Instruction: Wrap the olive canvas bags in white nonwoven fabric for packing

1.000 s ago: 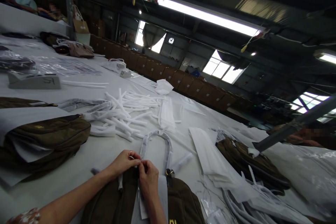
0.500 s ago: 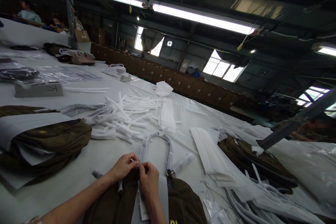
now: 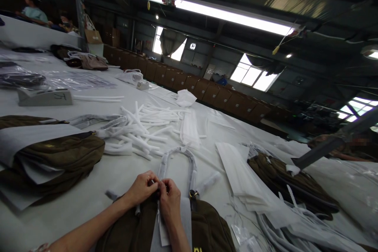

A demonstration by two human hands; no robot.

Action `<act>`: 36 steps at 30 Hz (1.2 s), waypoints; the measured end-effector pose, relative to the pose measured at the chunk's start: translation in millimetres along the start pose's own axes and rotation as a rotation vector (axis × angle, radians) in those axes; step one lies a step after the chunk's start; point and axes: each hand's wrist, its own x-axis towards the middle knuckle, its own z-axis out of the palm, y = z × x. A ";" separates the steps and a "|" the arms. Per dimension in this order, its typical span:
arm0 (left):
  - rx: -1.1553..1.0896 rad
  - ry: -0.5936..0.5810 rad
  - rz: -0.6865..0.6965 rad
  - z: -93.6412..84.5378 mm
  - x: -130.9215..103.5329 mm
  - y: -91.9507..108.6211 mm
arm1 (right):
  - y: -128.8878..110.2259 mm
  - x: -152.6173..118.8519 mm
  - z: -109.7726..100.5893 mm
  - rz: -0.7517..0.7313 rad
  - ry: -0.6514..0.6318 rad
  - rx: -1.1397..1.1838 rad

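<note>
An olive-brown fabric bag lies in front of me at the bottom of the view. Its arched handle, wrapped in pale translucent covering, stands up beyond my hands. At the handle's left end the fingertips of my left hand and my right hand meet in a pinch. Whatever small thing they grip is hidden by the fingers. Below my right hand hangs a white card. A pale sheet runs down over the bag's front, and a gold-coloured fitting joins the handle's right end.
Another olive bag with white paper lies at left. White foam tubes are heaped beyond my hands. Stacked white sheets and a third olive bag are at right. A grey post slants there; cartons line the back.
Both hands stay at the handle's left end, their fingertips now pressed closer together. The view has shifted slightly.
</note>
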 end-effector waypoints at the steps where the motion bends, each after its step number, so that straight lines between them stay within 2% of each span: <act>1: -0.008 0.019 -0.017 0.9 0.6 -1.5 | 0.6 0.2 0.3 0.014 0.000 -0.003; 3: -0.042 0.037 -0.057 2.3 2.3 -5.3 | 1.8 1.1 0.7 0.049 -0.006 -0.002; 5: -0.100 0.006 -0.091 2.9 4.1 -9.0 | 2.6 2.6 1.4 0.061 -0.011 -0.009; 10: -0.191 -0.196 -0.120 -1.4 4.2 -10.5 | 2.9 7.0 0.9 0.064 -0.074 -0.006; 13: -0.161 -0.276 -0.107 -10.0 0.4 -6.8 | 3.3 5.8 -11.3 0.089 -0.152 0.042; 15: -0.150 -0.271 -0.100 -17.4 -3.0 -4.7 | 2.4 1.3 -26.2 0.079 -0.246 0.070; 18: -0.200 -0.246 -0.102 -27.6 -7.9 -3.1 | -4.2 -9.1 -50.1 -0.027 -0.444 0.002; 20: -0.280 -0.237 -0.107 -32.1 -10.2 -2.5 | -13.1 -15.3 -60.0 -0.130 -0.527 -0.105; 23: -0.445 -0.189 -0.130 -35.5 -11.6 -1.0 | -28.8 -19.6 -60.5 -0.272 -0.637 -0.292; 26: -0.638 -0.156 -0.176 -36.6 -10.8 -1.2 | -37.1 -19.6 -50.3 -0.356 -0.759 -0.445; 28: -0.757 -0.152 -0.209 -36.7 -9.2 -3.6 | -35.5 -18.1 -42.3 -0.369 -0.736 -0.417; 30: -0.841 -0.147 -0.244 -36.8 -6.8 -7.6 | -30.5 -14.8 -35.5 -0.340 -0.602 -0.243; 33: -0.892 -0.150 -0.287 -36.2 -3.4 -13.7 | -24.2 -5.5 -28.8 -0.171 -0.358 0.091; 34: -0.892 -0.153 -0.292 -35.4 -2.9 -15.0 | -23.1 -1.8 -27.4 -0.111 -0.310 0.156; 36: -0.877 -0.151 -0.285 -32.2 -3.1 -15.8 | -21.5 4.7 -25.0 -0.064 -0.279 0.144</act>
